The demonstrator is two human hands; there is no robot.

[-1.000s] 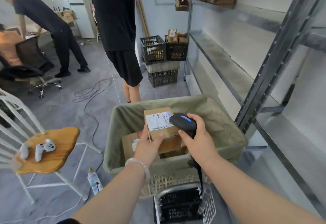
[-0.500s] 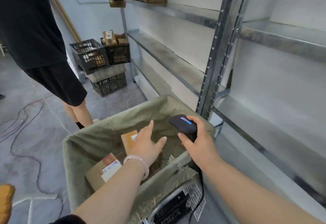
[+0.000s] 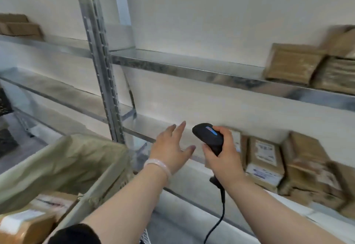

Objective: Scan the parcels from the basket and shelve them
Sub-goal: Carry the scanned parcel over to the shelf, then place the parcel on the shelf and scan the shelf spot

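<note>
On the middle shelf (image 3: 149, 126), right end: brown cardboard parcels (image 3: 265, 159) packed close, white labels facing out, print too blurred to read. Basket (image 3: 63, 159) at lower left, lined with olive cloth, more labelled boxes (image 3: 25, 224) lying inside. Right hand (image 3: 224, 159) wrapped round a black scanner (image 3: 209, 136), blue light on top, cable (image 3: 222, 205) hanging below. Left hand (image 3: 169, 147) empty, fingers straight and spread, raised before the shelf edge; pale bracelet (image 3: 158, 165) on the wrist. Half a second ago that hand was down in the basket over a box; the view has swung right since, and the person in black has gone out of frame. Upper shelf (image 3: 192, 71), bare metal, carries brown cartons (image 3: 292, 63) at far right. Grey slotted post (image 3: 101, 71) between bays; white wall (image 3: 211, 13) behind.
</note>
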